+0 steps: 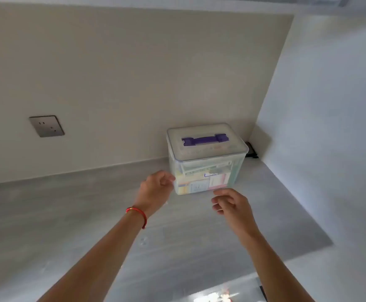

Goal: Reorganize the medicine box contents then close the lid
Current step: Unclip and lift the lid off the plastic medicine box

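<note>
Nearest the camera, two bare forearms reach forward over the grey desk (73, 214), the left one wearing a red string bracelet (136, 213) at the wrist. The left hand (156, 188) has its fingers loosely curled inward and holds nothing; its fingertips lie right at the lower left corner of the medicine box (206, 168), though whether they actually touch the plastic cannot be told. The right hand (232, 204) sits a little lower and nearer, just in front of the box's lower right corner, its fingers also relaxed and slightly bent, empty, and apart from the box wall. Just beyond both hands, between them and a little farther out, the medicine box stands upright on the desk: a clear plastic tub with packets and cartons showing through its front wall. Its lid (207, 141) is on top, with a purple handle (206, 139) lying flat along it. Behind the box, past the right hand, a small dark object (251, 151) sits in the corner where the walls meet. Far off beyond the left hand, a metal wall socket (46, 126) is set into the beige wall.
</note>
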### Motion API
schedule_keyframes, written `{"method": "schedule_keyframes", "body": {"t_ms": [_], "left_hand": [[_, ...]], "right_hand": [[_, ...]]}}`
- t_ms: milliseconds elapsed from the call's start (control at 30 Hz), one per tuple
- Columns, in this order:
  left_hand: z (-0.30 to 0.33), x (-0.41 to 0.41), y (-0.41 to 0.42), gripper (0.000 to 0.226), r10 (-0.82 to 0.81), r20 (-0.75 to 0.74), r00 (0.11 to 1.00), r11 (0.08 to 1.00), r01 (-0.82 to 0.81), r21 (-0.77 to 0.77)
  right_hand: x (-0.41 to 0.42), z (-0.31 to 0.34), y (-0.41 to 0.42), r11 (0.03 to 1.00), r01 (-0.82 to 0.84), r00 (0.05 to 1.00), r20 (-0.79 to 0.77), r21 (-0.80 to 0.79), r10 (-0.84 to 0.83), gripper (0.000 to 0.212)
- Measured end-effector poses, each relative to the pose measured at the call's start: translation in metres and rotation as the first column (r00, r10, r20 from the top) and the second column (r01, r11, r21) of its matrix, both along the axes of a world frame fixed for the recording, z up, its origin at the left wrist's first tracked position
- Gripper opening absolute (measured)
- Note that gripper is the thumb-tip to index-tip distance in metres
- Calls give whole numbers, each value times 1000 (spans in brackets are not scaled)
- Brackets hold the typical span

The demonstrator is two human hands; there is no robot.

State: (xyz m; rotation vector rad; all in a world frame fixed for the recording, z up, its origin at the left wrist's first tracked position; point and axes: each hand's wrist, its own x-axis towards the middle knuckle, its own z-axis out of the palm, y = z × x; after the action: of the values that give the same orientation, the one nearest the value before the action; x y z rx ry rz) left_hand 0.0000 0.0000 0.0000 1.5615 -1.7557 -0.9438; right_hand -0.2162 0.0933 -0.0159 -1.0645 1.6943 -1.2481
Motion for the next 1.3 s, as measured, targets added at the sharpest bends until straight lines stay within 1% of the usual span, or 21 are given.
{"method": "schedule_keyframes", "body": {"t_ms": [67, 133, 200, 300, 367, 433, 500, 533, 633, 700, 767, 867, 933, 967, 1000, 1100, 1167, 1200, 1233, 1267, 1300], "left_hand": [[5, -21, -21, 20, 74, -12, 997, 997, -73, 39], [12, -38, -41, 23, 134, 8, 991, 990, -134, 47], [15, -57, -59, 29, 152, 30, 988, 987, -154, 45], [12, -82, -82, 41, 94, 141, 986, 995, -91, -28], [6, -95, -100, 49, 72, 228, 971, 997, -60, -56], [-1, -106, -117, 54, 65, 319, 945, 997, -46, -66], [-8, -115, -133, 56, 68, 426, 902, 995, -28, -101], [-12, -120, -140, 58, 65, 465, 883, 994, -19, -104], [-23, -132, -156, 59, 60, 555, 829, 993, 5, -116], [-33, -137, -161, 59, 77, 616, 784, 992, 4, -129], [-42, -138, -164, 60, 103, 664, 741, 990, -14, -138], [-49, -138, -166, 61, 142, 668, 731, 983, -28, -179], [-51, -138, -166, 61, 148, 663, 734, 980, -19, -197], [-52, -138, -166, 61, 150, 661, 735, 979, -16, -204], [-52, -138, -166, 60, 153, 658, 737, 978, -17, -208], [-51, -139, -165, 60, 160, 650, 743, 975, -15, -223], [-48, -138, -164, 62, 185, 571, 800, 969, -52, -241], [-47, -135, -166, 65, 219, 483, 848, 963, -110, -244], [-46, -131, -170, 65, 272, 366, 890, 953, -197, -229], [-46, -126, -175, 64, 337, 241, 910, 938, -303, -166], [-46, -121, -182, 62, 403, 144, 904, 915, -398, -60]], "right_hand": [[-33, 5, -30, 1000, 5, 1000, -16, 5, -5, 26], [-68, 11, -64, 1000, -3, 999, -51, 0, 2, 25], [-100, 16, -99, 999, 20, 984, -175, -47, -28, 21], [-146, 23, -156, 993, 49, 939, -334, -111, -84, 23], [-167, 23, -197, 998, 17, 909, -416, -56, -39, 26], [-181, 15, -234, 997, -23, 898, -438, 69, 51, 23], [-186, 6, -261, 981, -72, 907, -397, 178, 139, 28], [-186, 3, -270, 976, -90, 921, -358, 196, 157, 32], [-191, -5, -293, 974, -50, 965, -242, 223, 105, 43], [-199, -11, -304, 959, -37, 978, -189, 281, 93, 40], [-207, -15, -312, 948, -43, 999, -15, 314, 50, 31], [-214, -11, -315, 933, -94, 962, 272, 346, -4, 34], [-218, -8, -318, 927, -144, 928, 373, 347, 4, 35], [-221, -7, -321, 926, -154, 920, 392, 343, 8, 36], [-223, -4, -323, 924, -158, 927, 374, 348, 18, 36], [-229, 0, -326, 912, -147, 977, 199, 383, 75, 31], [-230, -1, -323, 912, -132, 991, 67, 388, 115, 38], [-228, -3, -320, 915, -107, 989, -56, 389, 139, 45], [-226, -4, -317, 921, -60, 959, -234, 386, 161, 54], [-221, -5, -313, 931, -4, 888, -428, 365, 172, 61], [-213, -5, -307, 956, 15, 794, -585, 292, 166, 64]]}}
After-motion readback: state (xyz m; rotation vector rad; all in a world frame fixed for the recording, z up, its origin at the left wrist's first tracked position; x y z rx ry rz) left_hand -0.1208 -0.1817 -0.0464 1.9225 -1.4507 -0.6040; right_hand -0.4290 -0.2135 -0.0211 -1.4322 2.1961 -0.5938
